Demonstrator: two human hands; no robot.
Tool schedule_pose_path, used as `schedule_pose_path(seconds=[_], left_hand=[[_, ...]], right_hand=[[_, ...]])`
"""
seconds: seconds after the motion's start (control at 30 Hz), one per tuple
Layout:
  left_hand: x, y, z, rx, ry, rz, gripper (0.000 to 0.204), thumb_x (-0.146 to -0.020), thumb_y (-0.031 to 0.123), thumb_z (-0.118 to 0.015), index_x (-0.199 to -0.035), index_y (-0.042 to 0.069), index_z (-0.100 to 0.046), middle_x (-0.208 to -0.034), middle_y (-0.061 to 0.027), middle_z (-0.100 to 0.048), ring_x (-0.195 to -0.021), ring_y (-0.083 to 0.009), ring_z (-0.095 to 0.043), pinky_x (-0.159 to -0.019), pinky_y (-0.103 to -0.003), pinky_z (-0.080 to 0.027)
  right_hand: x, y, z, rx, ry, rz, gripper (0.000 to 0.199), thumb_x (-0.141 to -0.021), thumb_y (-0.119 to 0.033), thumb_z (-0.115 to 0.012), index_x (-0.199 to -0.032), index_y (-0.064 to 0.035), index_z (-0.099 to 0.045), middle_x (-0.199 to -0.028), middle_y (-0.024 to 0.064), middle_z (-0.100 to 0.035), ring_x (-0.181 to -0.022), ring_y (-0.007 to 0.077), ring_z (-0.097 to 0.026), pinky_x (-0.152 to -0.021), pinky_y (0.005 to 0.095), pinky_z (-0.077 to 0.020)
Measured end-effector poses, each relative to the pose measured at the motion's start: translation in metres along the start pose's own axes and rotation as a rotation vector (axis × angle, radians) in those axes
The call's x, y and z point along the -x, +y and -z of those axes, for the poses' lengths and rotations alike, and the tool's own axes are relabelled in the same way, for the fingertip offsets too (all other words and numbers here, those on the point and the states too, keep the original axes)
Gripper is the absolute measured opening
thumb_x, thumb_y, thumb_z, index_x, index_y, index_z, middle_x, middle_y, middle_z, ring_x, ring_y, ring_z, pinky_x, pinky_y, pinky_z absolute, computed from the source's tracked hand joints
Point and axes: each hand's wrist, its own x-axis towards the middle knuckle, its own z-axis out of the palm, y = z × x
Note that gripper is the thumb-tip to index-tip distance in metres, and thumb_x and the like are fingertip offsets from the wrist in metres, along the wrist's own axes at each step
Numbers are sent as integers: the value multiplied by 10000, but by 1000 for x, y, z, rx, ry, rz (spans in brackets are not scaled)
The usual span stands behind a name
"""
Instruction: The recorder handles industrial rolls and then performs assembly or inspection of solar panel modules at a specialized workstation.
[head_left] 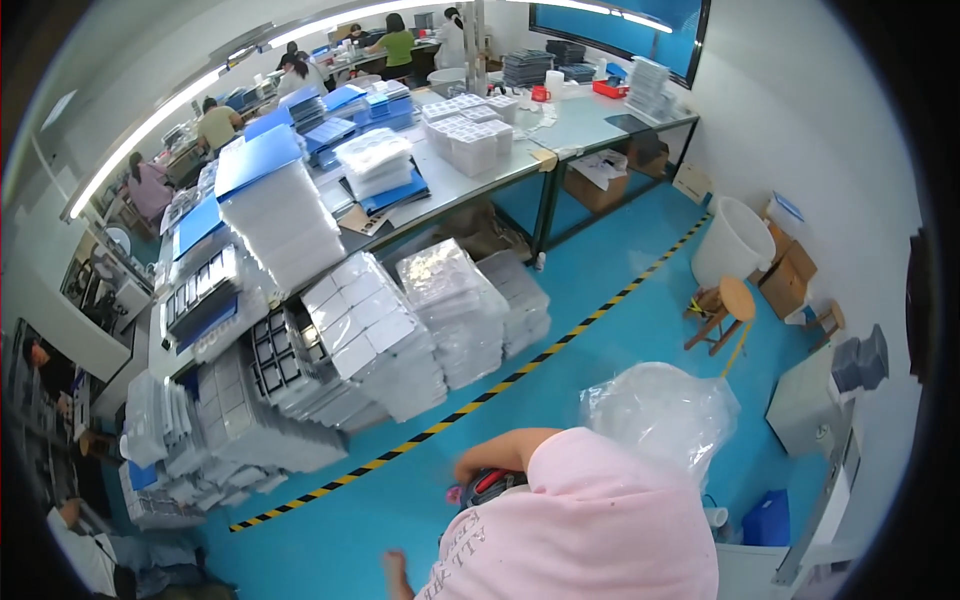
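Observation:
My pink shirt [600, 520] fills the lower middle of the view. A bare forearm [505, 447] comes out of its sleeve and bends down to my right hand [466, 470]. That hand sits by a small red and black object [490, 485] held against the shirt, and the grip is hidden. At the bottom edge only a small part of my left hand [393, 567] shows above the blue floor [560, 300], too little to see its fingers. A crumpled clear plastic bag [660, 410] lies just behind my shoulder.
Tall leaning stacks of wrapped clear trays [400, 330] stand on the floor to the left, behind a yellow-black stripe [470, 400]. A long table [470, 185] carries blue folders and more stacks. A white bucket [733, 240], wooden stools [725, 310] and cardboard boxes stand at right. Other people work at far desks.

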Motion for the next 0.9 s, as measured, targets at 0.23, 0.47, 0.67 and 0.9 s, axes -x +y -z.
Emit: schedule_pose_path(seconds=[0.23,0.47,0.67,0.9], left_hand=[[38,306,278,668,704,-1039,541,-889,54,-656,-1346,-91,-405,-1327,-215,-514,-1259,-328,-502,-1076,-430,-394],[158,319,399,91,1467,-1087,810,-792,200,-801,-1414,-33,-336,-1425,-234,-408,-1311,-390,-426,-1053,-560,-388],[216,258,452,-307,1902,-860,802,-798,187,-795,-1414,-36,-332,-1395,-222,-433,-1291,-379,-445,-1061,-537,-387],[252,249,484,-514,2133,-784,793,-805,172,-789,-1414,-39,-327,-1359,-208,-461,-1268,-365,-467,-1070,-509,-387]], right_hand=[[17,-4,-13,-506,-50,-290,438,-902,-306,-446,-1138,-12,-668,-1103,182,-675,-965,304,-618,-877,502,-448],[-21,-33,-19,112,-96,276,393,-903,-340,-461,-1034,-50,-692,-1063,204,-676,-887,345,-643,-799,498,-470],[-98,-95,28,368,-263,411,376,-875,-319,-483,-974,-25,-695,-991,215,-682,-841,355,-649,-759,496,-477],[-133,-51,6,386,-301,360,360,-843,-296,-508,-904,4,-697,-907,227,-690,-787,367,-656,-713,495,-484]])
